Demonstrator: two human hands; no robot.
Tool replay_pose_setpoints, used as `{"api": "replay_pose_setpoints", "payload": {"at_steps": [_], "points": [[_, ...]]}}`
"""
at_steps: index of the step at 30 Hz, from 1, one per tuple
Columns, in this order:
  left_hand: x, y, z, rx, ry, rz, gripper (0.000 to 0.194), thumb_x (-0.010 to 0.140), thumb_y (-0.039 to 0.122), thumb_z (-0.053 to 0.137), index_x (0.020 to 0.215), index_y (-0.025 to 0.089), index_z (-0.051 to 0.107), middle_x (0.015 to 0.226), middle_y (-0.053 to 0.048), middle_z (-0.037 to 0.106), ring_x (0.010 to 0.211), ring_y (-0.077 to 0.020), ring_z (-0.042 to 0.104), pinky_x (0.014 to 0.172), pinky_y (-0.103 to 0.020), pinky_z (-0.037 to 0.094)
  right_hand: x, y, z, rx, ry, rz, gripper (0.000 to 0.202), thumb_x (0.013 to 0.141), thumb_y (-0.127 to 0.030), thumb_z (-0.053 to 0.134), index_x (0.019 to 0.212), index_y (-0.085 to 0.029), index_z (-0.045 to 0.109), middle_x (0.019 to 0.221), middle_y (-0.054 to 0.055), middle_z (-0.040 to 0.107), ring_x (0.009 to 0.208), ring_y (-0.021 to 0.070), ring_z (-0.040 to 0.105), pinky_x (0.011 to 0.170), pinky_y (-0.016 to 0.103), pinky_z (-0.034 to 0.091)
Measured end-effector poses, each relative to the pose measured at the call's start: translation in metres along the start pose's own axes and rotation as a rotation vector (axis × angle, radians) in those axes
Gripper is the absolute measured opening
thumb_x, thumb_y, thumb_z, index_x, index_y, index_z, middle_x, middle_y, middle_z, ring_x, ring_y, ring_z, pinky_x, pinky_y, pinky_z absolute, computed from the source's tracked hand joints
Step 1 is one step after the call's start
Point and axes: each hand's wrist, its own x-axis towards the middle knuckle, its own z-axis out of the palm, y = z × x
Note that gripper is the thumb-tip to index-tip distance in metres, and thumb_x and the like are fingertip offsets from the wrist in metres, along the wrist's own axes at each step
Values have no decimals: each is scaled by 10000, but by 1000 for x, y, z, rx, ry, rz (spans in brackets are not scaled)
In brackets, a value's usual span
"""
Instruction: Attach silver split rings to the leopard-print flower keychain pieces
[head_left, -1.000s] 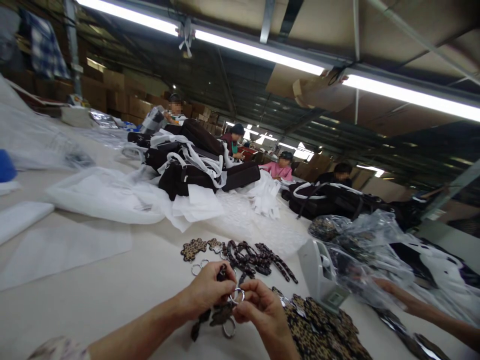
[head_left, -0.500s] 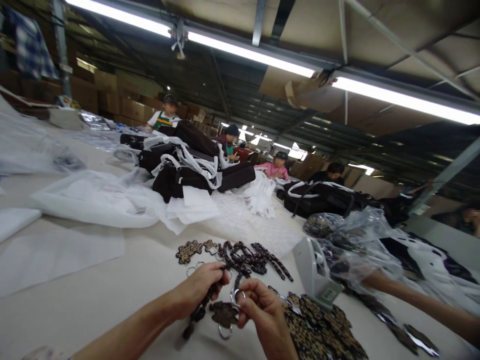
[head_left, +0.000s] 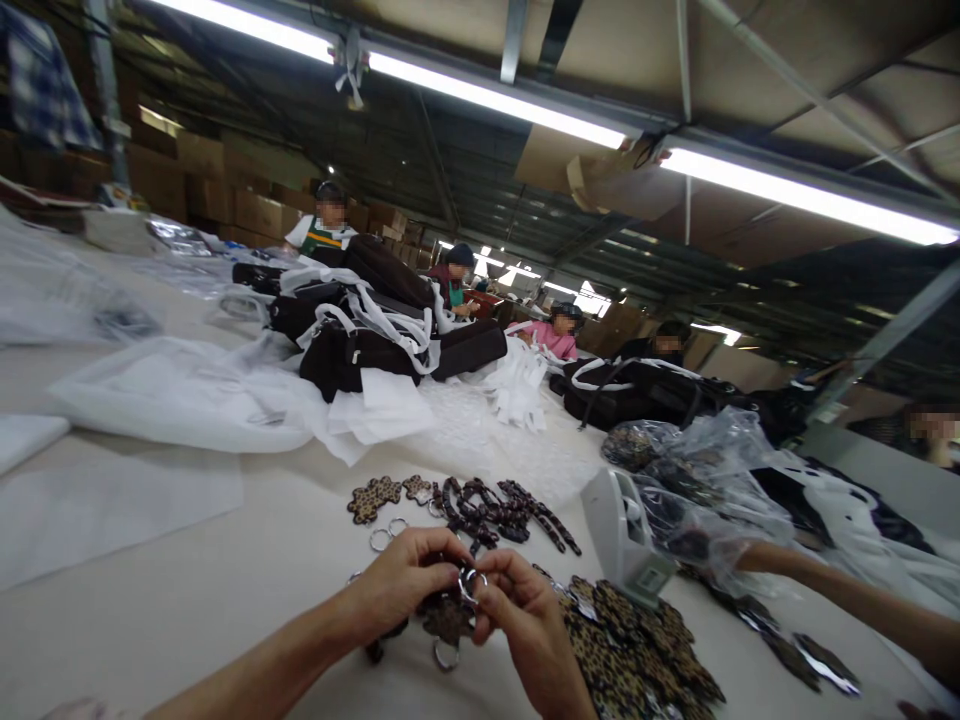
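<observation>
Close together over the table, both hands are at a silver ring (head_left: pixel 471 585). My right hand (head_left: pixel 529 620) pinches the ring from the right. My left hand (head_left: pixel 401 585) has its fingers closed on a dark braided strap (head_left: pixel 375 652), mostly hidden beneath the hand. A dark flower-shaped tag (head_left: pixel 448 620) with another ring hangs under the fingers. Leopard-print tags (head_left: pixel 637 650) lie piled beside my right hand. Beyond the hands are more dark braided straps (head_left: pixel 487 508), a leopard-print flower piece (head_left: pixel 373 498) and loose silver rings (head_left: pixel 380 540).
A grey-white dispenser (head_left: pixel 626 540) stands right of the straps. Black bags (head_left: pixel 375 350) with white wrapping lie farther back, beside plastic sheeting (head_left: pixel 180 395). Another person's arm (head_left: pixel 847 590) reaches in from the right. Several people are across the table.
My left hand has moved right, to the ring and against my right hand's fingertips. The strap it holds has shifted with it and is now more hidden.
</observation>
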Motion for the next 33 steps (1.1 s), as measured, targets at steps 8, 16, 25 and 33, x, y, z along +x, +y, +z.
{"api": "replay_pose_setpoints", "payload": {"at_steps": [8,16,25,33], "points": [[1,-6,-4,70,-68,54,562,733,206,580,1293,190,543,927,-38,704,787,-166,607,730,-276,437,1,-6,-4,-91,367,-259,285,719,-367,785,879,-181,640,621,-23,660,538,132,630,529,237,535],[2,-20,-22,637,-148,137,337,835,235,493,1138,230,641,1240,-64,615,1131,-237,538,980,-350,403,-61,-89,-93,-462,1170,-694,519,682,-353,803,1128,-188,595,813,26,688,618,190,685,627,343,605],[1,-29,-14,889,-224,152,304,815,138,486,1072,188,641,1200,-86,597,1125,-233,519,999,-355,377,-118,-47,-214,-1103,1037,-208,469,667,-531,664,983,-189,713,788,107,763,599,304,711,542,410,568],[7,-30,-15,1085,-204,167,261,806,76,450,909,191,660,1062,-91,608,1006,-245,528,864,-344,414,-85,-12,-147,-1206,614,-208,251,834,-386,557,900,-215,729,940,115,768,845,307,713,778,421,549]]}}
